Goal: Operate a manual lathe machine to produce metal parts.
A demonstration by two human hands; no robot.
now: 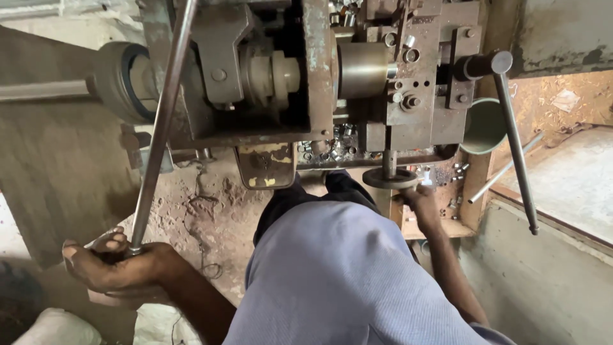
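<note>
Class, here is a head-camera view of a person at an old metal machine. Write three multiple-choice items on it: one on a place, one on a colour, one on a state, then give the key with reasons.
1. Where is the left hand?
A. on the round handwheel
B. around the lower end of the long steel rod
C. on the pale sack

2. What colour is the shirt over the person's torso?
A. pale blue
B. red
C. black

3. How is the right hand placed?
A. raised clear of the machine
B. gripping the slanted lever
C. reaching to the rim of the round handwheel

Key: 1 B, the fingers close around the rod's bottom end. 2 A, the cloth shows light blue. 3 C, the hand meets the wheel's edge; the slanted lever hangs untouched.
</note>
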